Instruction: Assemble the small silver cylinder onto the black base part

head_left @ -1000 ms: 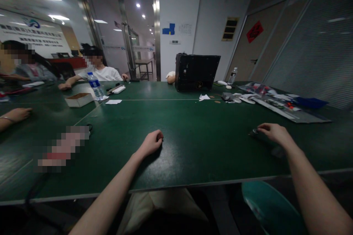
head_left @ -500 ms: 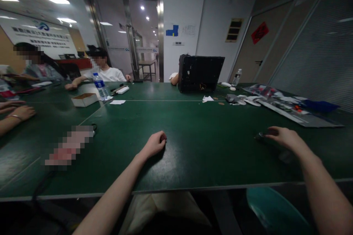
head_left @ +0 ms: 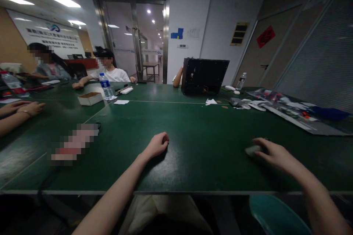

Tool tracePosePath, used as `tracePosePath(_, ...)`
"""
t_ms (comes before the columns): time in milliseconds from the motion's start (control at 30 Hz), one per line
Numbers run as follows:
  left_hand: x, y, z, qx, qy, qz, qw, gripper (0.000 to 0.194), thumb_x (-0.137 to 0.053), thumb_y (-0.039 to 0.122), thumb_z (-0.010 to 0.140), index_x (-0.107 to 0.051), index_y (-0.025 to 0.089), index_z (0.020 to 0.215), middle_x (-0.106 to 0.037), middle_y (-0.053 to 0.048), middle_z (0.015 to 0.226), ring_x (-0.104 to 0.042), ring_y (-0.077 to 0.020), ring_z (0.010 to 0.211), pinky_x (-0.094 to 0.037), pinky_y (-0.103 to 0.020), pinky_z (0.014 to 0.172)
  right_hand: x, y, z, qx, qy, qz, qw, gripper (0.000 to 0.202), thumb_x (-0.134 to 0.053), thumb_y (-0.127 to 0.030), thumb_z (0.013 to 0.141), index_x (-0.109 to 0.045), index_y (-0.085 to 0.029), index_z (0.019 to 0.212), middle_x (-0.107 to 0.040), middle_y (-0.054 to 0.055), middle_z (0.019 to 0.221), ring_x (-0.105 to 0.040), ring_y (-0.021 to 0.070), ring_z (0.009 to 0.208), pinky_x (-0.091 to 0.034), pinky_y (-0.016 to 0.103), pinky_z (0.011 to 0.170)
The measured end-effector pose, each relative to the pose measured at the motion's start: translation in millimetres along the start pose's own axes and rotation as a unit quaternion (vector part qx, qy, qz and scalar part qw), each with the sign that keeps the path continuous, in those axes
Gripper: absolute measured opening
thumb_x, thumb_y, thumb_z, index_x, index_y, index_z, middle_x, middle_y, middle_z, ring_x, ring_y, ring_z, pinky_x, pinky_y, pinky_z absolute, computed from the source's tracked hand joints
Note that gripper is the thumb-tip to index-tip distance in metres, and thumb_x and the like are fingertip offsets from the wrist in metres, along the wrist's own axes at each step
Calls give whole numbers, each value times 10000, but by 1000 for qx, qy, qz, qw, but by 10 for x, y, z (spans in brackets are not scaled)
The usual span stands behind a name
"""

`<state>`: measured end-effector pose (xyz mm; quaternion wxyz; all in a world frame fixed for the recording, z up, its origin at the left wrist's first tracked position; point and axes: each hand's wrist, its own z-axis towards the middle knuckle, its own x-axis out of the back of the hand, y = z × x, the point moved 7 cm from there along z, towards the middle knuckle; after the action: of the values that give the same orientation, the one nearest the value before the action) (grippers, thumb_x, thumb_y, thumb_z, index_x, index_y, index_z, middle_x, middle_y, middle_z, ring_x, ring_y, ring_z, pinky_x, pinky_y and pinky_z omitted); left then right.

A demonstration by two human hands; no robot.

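Observation:
My left hand (head_left: 157, 144) rests on the green table (head_left: 193, 169) with its fingers curled in; its palm is hidden, so whatever it might hold cannot be seen. Further right, my right hand (head_left: 271, 152) is just above the tabletop. Between its thumb and fingers is a small grey object (head_left: 253, 150), smeared by motion, whose kind I cannot make out. A bit of something dark shows behind the fingers.
A pixelated pinkish item (head_left: 75, 143) with a dark cable lies left. Behind stand a white box (head_left: 91, 100), a water bottle (head_left: 106, 86) and a black case (head_left: 205, 76). A cluttered grey board (head_left: 300, 117) lies right. Several people sit around; a co-worker's hands (head_left: 26, 109) rest at left.
My right hand has moved left and nearer to me, and a grey object now shows at its fingers instead of a dark one. My left hand stays put. The view has turned slightly left.

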<state>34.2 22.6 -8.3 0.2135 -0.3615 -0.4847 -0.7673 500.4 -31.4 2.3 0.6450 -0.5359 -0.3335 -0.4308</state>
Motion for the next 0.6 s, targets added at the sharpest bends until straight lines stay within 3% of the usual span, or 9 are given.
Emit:
tracePosePath(67, -9, 0, 10, 1, -2, -2, 1000, 74, -509, 113, 745, -556, 171, 742, -537, 16, 656, -495, -129, 610, -355, -216, 573, -187, -809, -51, 66, -101, 106, 987, 446, -578, -347, 769, -518, -222, 1193, -604, 107, 1166, -597, 252, 1019, -461, 378, 880)
tracePosePath(167, -13, 7, 18, 2, -5, -3, 1000, 73, -509, 119, 748, -562, 170, 748, -542, 17, 659, -498, -129, 613, -359, -216, 571, -445, -1866, -127, 160, -200, 213, 943, 470, -569, -319, 799, -452, -209, 1240, -612, 92, 1131, -597, 226, 978, -461, 378, 881)
tracePosePath(267, -6, 10, 17, 6, -6, -4, 1000, 68, -510, 129, 749, -566, 168, 754, -546, 18, 658, -503, -131, 620, -365, -218, 575, -696, -2549, -125, 255, -241, 228, 908, 516, -614, -248, 772, -437, -208, 1255, -635, 66, 1063, -604, 197, 903, -470, 342, 836)
tracePosePath(433, 12, 23, 15, 6, -5, -5, 1000, 64, -504, 152, 762, -563, 168, 742, -539, 24, 646, -497, -131, 614, -361, -219, 574, -1011, -3083, 42, 368, -194, 120, 901, 561, -628, -179, 738, -445, -214, 1267, -631, 66, 1031, -591, 204, 914, -442, 307, 805)
tracePosePath(500, 26, 31, 16, 1, 0, -7, 1000, 73, -502, 161, 769, -555, 169, 720, -534, 26, 636, -488, -130, 606, -354, -219, 571, -1106, -3182, 93, 392, -181, 110, 895, 566, -636, -180, 717, -460, -204, 1255, -620, 75, 1040, -586, 215, 925, -435, 313, 813)
tracePosePath(600, 67, 35, 15, -3, 16, -11, 1000, 82, -491, 168, 780, -552, 169, 725, -546, 19, 650, -491, -131, 607, -356, -222, 572, -1223, -3189, 142, 382, -189, 189, 885, 591, -652, -180, 698, -443, -193, 1250, -618, 54, 1004, -591, 185, 885, -445, 291, 805)
